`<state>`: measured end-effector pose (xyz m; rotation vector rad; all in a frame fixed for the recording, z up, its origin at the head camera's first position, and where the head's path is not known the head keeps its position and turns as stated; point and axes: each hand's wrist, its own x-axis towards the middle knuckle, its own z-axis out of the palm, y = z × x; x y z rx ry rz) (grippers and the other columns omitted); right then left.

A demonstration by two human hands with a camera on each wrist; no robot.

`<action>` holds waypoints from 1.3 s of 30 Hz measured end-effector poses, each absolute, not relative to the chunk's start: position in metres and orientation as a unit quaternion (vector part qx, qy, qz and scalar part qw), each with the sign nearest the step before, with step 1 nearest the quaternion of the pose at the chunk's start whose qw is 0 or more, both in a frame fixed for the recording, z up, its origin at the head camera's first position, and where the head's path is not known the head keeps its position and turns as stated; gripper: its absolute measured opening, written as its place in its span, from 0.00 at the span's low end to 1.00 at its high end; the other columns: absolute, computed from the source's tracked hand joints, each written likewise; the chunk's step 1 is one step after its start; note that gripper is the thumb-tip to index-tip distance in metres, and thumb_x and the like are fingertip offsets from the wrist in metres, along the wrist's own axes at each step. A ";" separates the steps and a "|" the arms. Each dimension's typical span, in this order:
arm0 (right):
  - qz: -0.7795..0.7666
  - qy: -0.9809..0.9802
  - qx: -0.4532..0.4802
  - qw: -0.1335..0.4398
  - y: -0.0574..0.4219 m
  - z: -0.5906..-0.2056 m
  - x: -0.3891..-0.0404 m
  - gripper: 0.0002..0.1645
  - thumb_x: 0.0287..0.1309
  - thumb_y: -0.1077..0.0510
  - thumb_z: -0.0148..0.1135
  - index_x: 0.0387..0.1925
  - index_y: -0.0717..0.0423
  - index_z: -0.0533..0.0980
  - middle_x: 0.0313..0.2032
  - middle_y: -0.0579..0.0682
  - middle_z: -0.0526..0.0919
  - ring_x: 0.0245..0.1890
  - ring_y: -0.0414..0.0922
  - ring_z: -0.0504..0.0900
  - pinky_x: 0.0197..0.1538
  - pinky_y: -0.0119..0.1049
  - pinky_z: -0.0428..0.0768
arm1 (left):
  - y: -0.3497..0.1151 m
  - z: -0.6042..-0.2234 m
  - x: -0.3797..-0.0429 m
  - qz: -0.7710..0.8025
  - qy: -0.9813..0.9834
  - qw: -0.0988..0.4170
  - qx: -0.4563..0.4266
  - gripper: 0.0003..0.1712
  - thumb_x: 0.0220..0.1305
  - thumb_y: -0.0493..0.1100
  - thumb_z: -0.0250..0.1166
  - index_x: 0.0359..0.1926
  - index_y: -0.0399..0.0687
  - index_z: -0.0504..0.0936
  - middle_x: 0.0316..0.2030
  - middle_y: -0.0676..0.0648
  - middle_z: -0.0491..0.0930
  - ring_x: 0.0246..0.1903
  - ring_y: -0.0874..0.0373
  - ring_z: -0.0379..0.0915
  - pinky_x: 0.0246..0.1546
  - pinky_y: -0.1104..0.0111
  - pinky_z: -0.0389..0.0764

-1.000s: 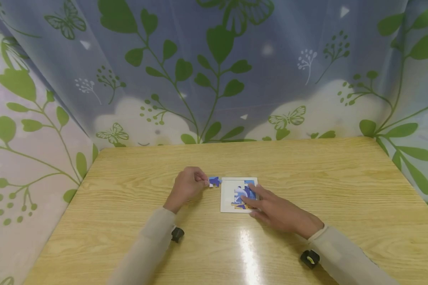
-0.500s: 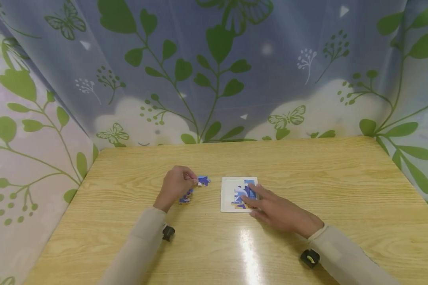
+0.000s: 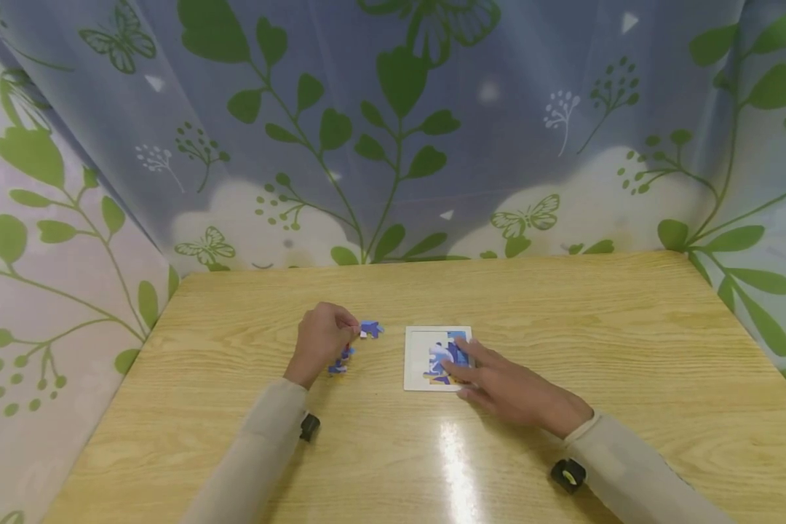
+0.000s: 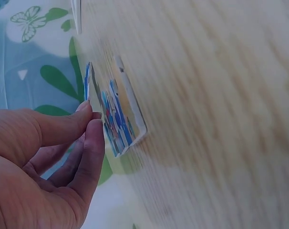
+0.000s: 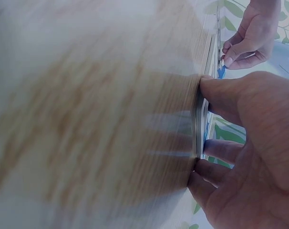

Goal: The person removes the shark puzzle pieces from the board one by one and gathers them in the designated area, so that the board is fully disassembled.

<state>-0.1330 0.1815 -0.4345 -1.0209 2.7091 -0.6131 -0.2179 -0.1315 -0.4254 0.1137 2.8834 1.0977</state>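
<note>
My left hand (image 3: 321, 338) pinches a blue and purple jigsaw piece (image 3: 371, 329) between thumb and fingertips, left of the board. In the left wrist view the piece (image 4: 87, 81) stands on edge, thin side showing. More jigsaw pieces (image 3: 338, 366) lie on the table beside the left palm, partly hidden by it. A square white puzzle board (image 3: 417, 364) holds joined blue, white and orange pieces on its right side, its left strip bare white. My right hand (image 3: 514, 382) rests on the board's right edge with fingers spread, covering part of the picture.
A light wood table (image 3: 563, 306) carries everything. Behind it hangs a blue curtain (image 3: 485, 131) with green leaves and butterflies. A black wrist device (image 3: 568, 475) sits at the right sleeve, another black device (image 3: 310, 427) at the left.
My left hand has drawn back leftward with the piece, away from the board's upper left corner, uncovering pieces by the palm. My right hand and the board have stayed put.
</note>
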 end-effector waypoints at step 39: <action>-0.207 0.913 -0.337 0.098 0.183 -0.435 -0.133 0.29 0.77 0.52 0.53 0.74 0.55 0.65 0.77 0.67 0.50 0.74 0.68 0.51 0.66 0.60 0.69 | -0.046 -0.423 -0.194 0.346 0.913 0.135 0.167 0.13 0.56 0.41 0.78 0.41 0.40 0.88 0.37 0.48 0.86 0.39 0.56 0.81 0.44 0.64 0.83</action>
